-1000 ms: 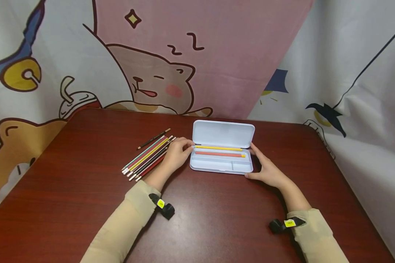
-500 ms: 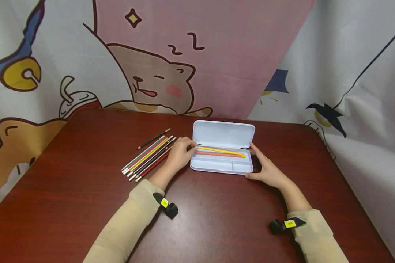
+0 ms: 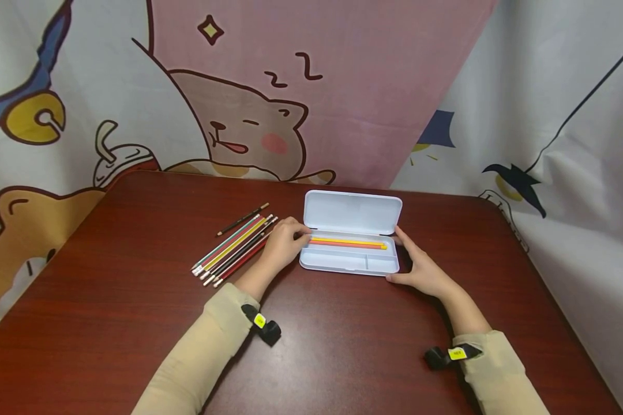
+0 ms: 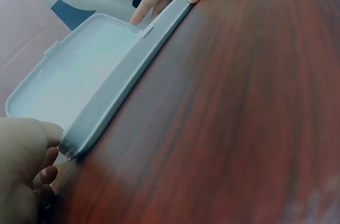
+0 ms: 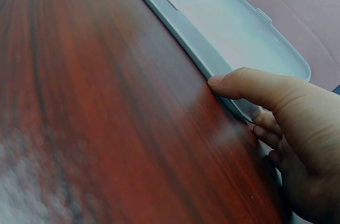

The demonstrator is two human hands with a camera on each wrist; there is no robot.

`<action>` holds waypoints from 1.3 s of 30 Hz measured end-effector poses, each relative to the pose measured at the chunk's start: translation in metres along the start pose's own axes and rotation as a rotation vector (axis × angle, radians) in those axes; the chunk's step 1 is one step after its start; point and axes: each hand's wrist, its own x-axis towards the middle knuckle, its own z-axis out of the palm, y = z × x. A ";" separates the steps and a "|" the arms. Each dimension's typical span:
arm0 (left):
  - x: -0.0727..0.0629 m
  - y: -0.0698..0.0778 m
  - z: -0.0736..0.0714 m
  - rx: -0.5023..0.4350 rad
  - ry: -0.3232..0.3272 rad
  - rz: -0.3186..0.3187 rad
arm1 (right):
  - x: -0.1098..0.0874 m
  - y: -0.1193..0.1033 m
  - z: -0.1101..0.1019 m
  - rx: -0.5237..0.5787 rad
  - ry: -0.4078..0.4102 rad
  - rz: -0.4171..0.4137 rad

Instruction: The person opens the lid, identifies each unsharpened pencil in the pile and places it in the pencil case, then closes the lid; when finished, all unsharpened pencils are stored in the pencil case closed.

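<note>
A pale blue pencil case (image 3: 337, 263) stands on the table with its lid (image 3: 353, 211) raised. Inside its rear compartment a yellow pencil (image 3: 345, 240) lies right alongside an orange pencil (image 3: 342, 244). My left hand (image 3: 284, 241) reaches over the case's left end, thumb and forefinger pinching the yellow pencil's left end; those fingertips are hidden behind the case wall in the left wrist view. My right hand (image 3: 420, 267) grips the case's right end, thumb (image 5: 234, 83) at the front corner and fingers at the back.
Left of the case lies a row of several pencils (image 3: 233, 248), partly behind my left hand. A dark pencil (image 3: 243, 219) lies apart just beyond them. The reddish-brown table (image 3: 342, 346) ends at a printed cloth backdrop (image 3: 374, 104).
The yellow pencil has come forward from the case's back edge, tilting on the way, to lie beside the orange one. My left hand has shifted slightly right; my right hand stays put.
</note>
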 end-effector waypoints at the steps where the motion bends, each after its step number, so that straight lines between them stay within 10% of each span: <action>1: 0.000 0.000 0.000 -0.005 -0.002 -0.001 | 0.000 0.000 0.000 0.001 0.000 -0.001; 28: -0.047 -0.004 -0.040 -0.114 0.104 0.128 | -0.001 0.000 0.001 -0.016 -0.001 -0.006; 39: -0.074 -0.025 -0.074 -0.106 0.185 0.163 | -0.005 -0.045 -0.005 0.002 -0.009 0.016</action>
